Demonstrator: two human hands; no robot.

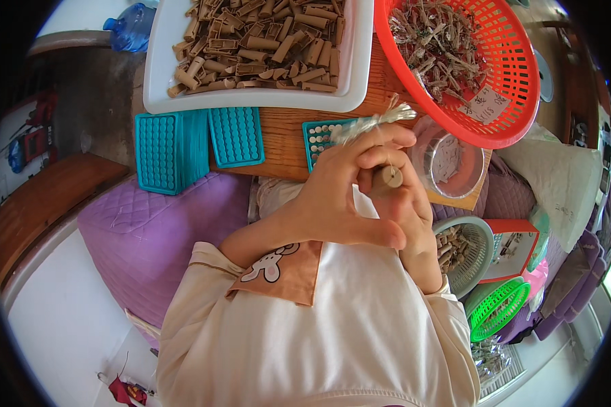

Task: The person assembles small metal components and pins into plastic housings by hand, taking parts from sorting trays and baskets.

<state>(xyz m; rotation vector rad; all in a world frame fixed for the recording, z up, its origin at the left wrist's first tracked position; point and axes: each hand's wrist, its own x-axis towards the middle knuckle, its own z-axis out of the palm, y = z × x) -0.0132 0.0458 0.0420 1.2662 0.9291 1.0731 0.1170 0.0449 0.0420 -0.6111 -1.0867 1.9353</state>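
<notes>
Cream sleeves (332, 325) fill the lower view, both forearms rising to meet over the desk's (285, 146) near edge. Left hand (332, 197) has its fingers closed together, pinching a thin silvery bundle of strands (373, 122). Right hand (404, 200) is clamped on a short tan tube (390, 177), held end-on just below that bundle. Teal perforated trays (197, 142) lie at the near edge; a white tray of tan tubes (258, 51) and red basket (502, 74) sit further back.
</notes>
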